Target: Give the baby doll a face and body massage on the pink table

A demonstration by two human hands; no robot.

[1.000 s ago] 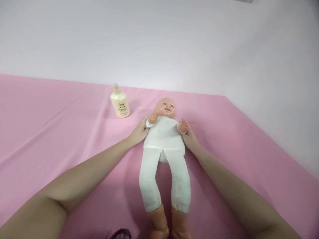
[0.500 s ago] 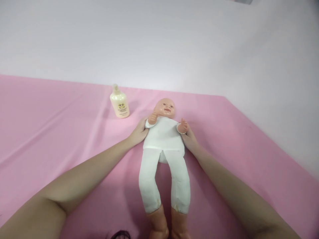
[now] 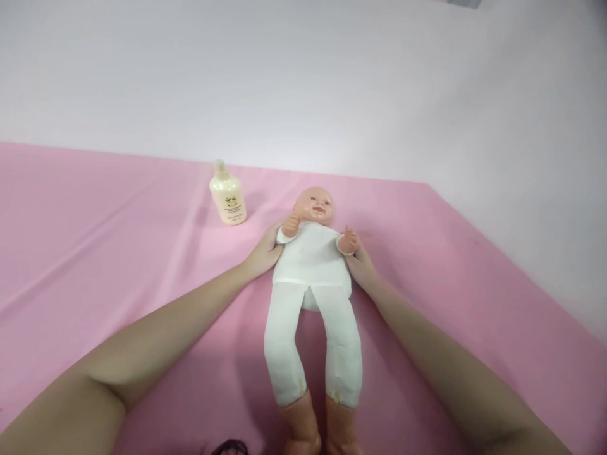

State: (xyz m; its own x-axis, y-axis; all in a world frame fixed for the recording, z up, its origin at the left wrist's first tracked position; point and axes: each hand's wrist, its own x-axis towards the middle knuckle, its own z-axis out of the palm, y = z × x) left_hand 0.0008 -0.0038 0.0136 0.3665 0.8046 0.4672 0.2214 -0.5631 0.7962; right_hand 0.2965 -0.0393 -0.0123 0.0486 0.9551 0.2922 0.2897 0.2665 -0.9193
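Note:
A baby doll (image 3: 312, 278) in a white body suit lies face up on the pink sheet (image 3: 118, 253), head toward the wall and bare plastic feet near the bottom edge. My left hand (image 3: 264, 251) presses against the doll's side under its raised arm. My right hand (image 3: 363, 264) holds the opposite side of the torso, just below the doll's other small hand. Both of my hands have their fingers partly tucked under the doll's body, so the fingertips are hidden.
A cream lotion bottle (image 3: 227, 196) with a pump top stands upright on the sheet, left of the doll's head. A white wall runs behind the pink surface and along its right edge. A dark object (image 3: 230, 447) peeks in at the bottom edge.

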